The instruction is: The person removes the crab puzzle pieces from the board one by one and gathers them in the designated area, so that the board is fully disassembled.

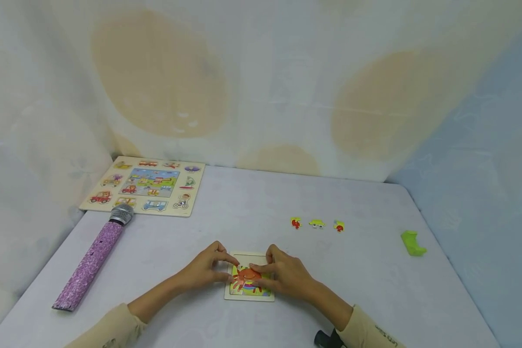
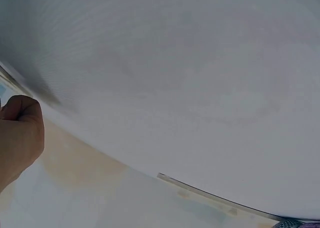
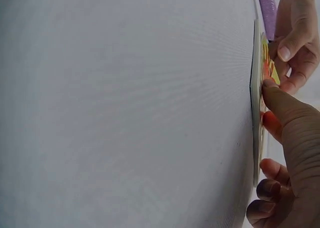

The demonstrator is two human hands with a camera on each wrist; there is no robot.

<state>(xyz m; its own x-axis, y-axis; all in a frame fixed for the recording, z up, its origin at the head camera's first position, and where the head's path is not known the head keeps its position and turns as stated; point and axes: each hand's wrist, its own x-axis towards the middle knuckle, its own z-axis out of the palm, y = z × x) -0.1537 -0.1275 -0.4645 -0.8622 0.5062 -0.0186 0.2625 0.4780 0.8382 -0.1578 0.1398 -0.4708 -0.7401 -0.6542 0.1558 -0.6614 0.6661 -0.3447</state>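
Observation:
A small crab jigsaw puzzle lies in a pale wooden frame near the front of the table. At its left side my left hand pinches a yellow-edged puzzle piece, which stands tilted above the board in the right wrist view. My right hand is over the right part of the puzzle, thumb and forefinger extended and touching its surface. Three loose puzzle pieces, a red one, a yellow one with eyes and another red one, lie behind the right hand.
A wooden vehicle puzzle board lies at the back left. A microphone with a glittery purple handle touches its front edge. A green object lies at the far right. Something black shows beside the right sleeve.

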